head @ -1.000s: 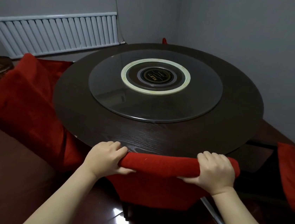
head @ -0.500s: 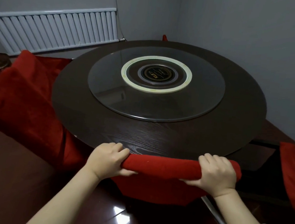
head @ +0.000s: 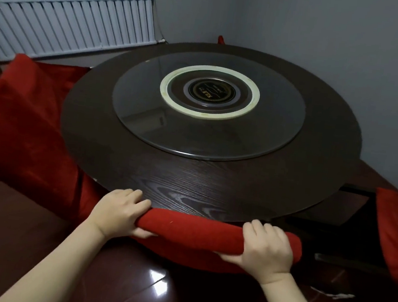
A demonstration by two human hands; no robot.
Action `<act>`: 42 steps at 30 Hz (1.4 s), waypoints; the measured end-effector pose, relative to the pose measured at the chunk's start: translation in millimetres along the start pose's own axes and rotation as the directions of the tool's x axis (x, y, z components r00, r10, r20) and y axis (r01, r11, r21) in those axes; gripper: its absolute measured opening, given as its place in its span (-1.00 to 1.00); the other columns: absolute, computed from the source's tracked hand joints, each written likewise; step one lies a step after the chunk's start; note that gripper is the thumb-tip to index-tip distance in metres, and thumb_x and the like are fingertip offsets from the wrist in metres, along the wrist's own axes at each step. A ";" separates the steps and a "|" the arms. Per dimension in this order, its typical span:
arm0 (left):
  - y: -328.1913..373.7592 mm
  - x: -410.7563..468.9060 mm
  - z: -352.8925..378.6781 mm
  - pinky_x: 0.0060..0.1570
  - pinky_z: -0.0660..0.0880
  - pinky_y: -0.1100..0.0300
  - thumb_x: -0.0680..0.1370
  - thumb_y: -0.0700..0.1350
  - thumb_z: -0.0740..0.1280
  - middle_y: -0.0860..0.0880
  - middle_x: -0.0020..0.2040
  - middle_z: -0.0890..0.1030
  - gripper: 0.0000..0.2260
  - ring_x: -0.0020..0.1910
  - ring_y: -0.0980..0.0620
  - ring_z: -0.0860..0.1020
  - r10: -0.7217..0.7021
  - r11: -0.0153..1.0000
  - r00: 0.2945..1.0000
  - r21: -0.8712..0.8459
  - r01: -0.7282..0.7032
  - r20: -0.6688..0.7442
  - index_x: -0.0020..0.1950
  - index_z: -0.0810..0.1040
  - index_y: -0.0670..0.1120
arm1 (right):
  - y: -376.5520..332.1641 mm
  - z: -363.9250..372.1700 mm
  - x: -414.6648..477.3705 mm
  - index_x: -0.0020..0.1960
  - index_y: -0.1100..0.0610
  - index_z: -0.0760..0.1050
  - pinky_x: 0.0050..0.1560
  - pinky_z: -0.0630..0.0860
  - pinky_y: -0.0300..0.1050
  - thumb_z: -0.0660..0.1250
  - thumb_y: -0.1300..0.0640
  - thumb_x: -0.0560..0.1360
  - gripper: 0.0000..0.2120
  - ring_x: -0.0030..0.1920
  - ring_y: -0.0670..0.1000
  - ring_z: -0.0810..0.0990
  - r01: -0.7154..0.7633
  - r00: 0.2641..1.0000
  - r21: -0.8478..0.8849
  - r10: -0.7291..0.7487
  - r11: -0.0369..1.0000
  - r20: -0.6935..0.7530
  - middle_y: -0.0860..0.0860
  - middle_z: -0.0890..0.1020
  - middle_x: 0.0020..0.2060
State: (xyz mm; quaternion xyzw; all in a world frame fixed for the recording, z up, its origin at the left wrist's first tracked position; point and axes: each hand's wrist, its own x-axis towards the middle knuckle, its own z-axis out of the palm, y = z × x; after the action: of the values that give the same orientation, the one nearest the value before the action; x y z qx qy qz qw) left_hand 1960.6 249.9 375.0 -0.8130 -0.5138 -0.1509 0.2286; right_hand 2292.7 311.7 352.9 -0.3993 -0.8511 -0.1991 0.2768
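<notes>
Both of my hands are clamped on the red-covered chair back point(head: 191, 228). My left hand point(head: 117, 213) is curled over its left end and my right hand point(head: 267, 248) is wrapped round it near the right end, with thumbs underneath and fingers over the top. The padded top rail lies level along the near rim of the round dark bench point(head: 189, 182), right up against the wood as far as I can tell. The rest of the chair hangs below the rim, mostly hidden from me. I judge the tucking-in to be close to finished, since the back sits at the edge and is roughly square to it. What seems left is a last small nudge if the legs have any room, and then letting go. Other red-covered chairs stand at the left point(head: 23, 118) and right point(head: 396, 235) of the bench, and the glass turntable point(head: 281, 135) on top is bare.
</notes>
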 end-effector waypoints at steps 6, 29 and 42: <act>1.3 19.1 -2.7 -0.51 0.39 0.15 0.35 0.42 0.27 -0.07 -0.43 0.42 -0.44 -0.52 -0.09 0.45 -0.056 0.998 0.998 0.016 0.056 -0.015 -0.36 0.48 -0.11 | 18.7 -1.4 20.4 -0.43 0.14 0.32 -0.47 0.38 -0.04 0.19 -0.56 0.28 -0.28 -0.51 0.11 0.38 0.023 0.999 0.013 -0.023 1.000 -0.043 0.06 0.36 -0.49; 25.4 -13.4 7.7 -0.49 0.35 0.08 0.39 0.48 0.19 -0.08 -0.42 0.38 -0.38 -0.50 -0.10 0.41 -0.144 0.986 0.987 0.073 0.149 -0.068 -0.38 0.45 -0.10 | 5.8 -2.6 -8.3 -0.41 0.15 0.36 -0.46 0.37 -0.04 0.19 -0.57 0.26 -0.27 -0.50 0.10 0.38 0.025 0.999 -0.021 -0.025 0.999 -0.027 0.07 0.37 -0.47; 31.3 -3.6 9.4 -0.48 0.31 0.08 0.39 0.47 0.21 -0.06 -0.43 0.36 -0.40 -0.49 -0.10 0.40 -0.157 0.983 0.985 0.087 0.163 -0.077 -0.39 0.42 -0.08 | 19.9 0.5 -5.4 -0.41 0.15 0.33 -0.45 0.33 -0.03 0.18 -0.57 0.27 -0.27 -0.49 0.10 0.37 0.039 0.996 -0.025 -0.041 0.999 -0.073 0.07 0.36 -0.47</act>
State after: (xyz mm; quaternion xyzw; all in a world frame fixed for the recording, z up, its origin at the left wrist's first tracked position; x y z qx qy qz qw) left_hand 1987.5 240.7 358.5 -0.7518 -0.5756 -0.1730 0.2710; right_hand 2311.1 320.9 351.5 -0.3778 -0.8457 -0.2290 0.2994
